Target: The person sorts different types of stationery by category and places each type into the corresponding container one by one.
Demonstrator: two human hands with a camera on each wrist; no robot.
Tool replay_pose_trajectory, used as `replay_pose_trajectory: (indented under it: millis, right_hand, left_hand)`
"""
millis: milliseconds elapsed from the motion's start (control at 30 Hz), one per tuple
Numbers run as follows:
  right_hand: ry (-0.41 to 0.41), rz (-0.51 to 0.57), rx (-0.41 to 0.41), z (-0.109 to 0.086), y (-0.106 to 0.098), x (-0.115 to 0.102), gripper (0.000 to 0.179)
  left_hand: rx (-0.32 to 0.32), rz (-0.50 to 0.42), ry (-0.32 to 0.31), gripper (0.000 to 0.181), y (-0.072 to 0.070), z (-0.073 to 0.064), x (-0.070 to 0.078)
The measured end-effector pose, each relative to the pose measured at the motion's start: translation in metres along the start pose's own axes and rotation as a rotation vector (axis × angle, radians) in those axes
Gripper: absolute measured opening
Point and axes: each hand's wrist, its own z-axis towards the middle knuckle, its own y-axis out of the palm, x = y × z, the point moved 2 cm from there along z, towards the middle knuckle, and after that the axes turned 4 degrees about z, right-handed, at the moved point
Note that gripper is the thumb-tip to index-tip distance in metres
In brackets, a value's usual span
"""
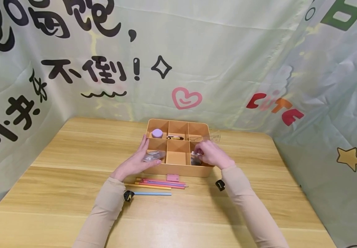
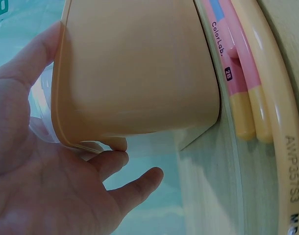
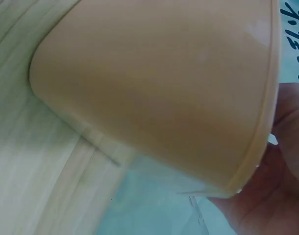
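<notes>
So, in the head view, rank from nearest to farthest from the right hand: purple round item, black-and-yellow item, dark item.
1. Dark item: front right of the tray.
2. Black-and-yellow item: back middle.
3. Purple round item: back left.

Your right hand (image 1: 214, 154) covers part of the front right compartment of the desk organizer (image 1: 169, 169), so you cannot see its fingertips or tell whether they grip the small dark item (image 1: 194, 161) below, itself too small to identify. In the right wrist view, the organizer's wall hides those fingers and the edge crops the palm. Print on the clear packet (image 1: 153, 156) is too small to read. A black clip (image 1: 129, 196) hides the blue stick's (image 1: 153, 194) left end. In your left wrist view, the yellow pencil's (image 2: 286, 122) lettering runs off the bottom.
</notes>
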Motion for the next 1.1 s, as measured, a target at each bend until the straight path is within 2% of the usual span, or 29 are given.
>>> replay_pose_trajectory:
  millis: [167, 333, 433, 667, 800, 967, 1100]
  right_hand:
    - [0.015, -0.024, -0.037, 0.004, 0.005, 0.003, 0.005]
    - [0.002, -0.042, -0.021, 0.003, 0.008, 0.003, 0.006]
    - [-0.022, -0.008, 0.049, -0.001, 0.009, 0.001, 0.011]
    - [-0.140, 0.083, 0.332, -0.023, 0.013, -0.009, 0.011]
    - [-0.210, 0.117, 0.456, -0.037, 0.015, -0.016, 0.011]
    - [-0.295, 0.146, 0.558, -0.052, 0.019, -0.022, 0.015]
    - [-0.375, 0.191, 0.559, -0.061, 0.022, -0.030, 0.017]
  left_hand:
    - [-0.003, -0.008, 0.000, 0.110, 0.000, 0.000, 0.000]
    - [-0.003, -0.014, -0.003, 0.110, 0.001, 0.000, -0.001]
    - [-0.002, -0.009, -0.001, 0.110, 0.002, 0.000, 0.000]
    - [-0.003, -0.008, -0.003, 0.110, 0.002, 0.000, 0.000]
    - [-0.006, -0.014, -0.002, 0.110, 0.001, 0.000, 0.000]
    - [-0.007, -0.020, -0.005, 0.111, 0.001, 0.000, 0.000]
    - [-0.004, -0.019, -0.004, 0.110, 0.001, 0.000, 0.000]
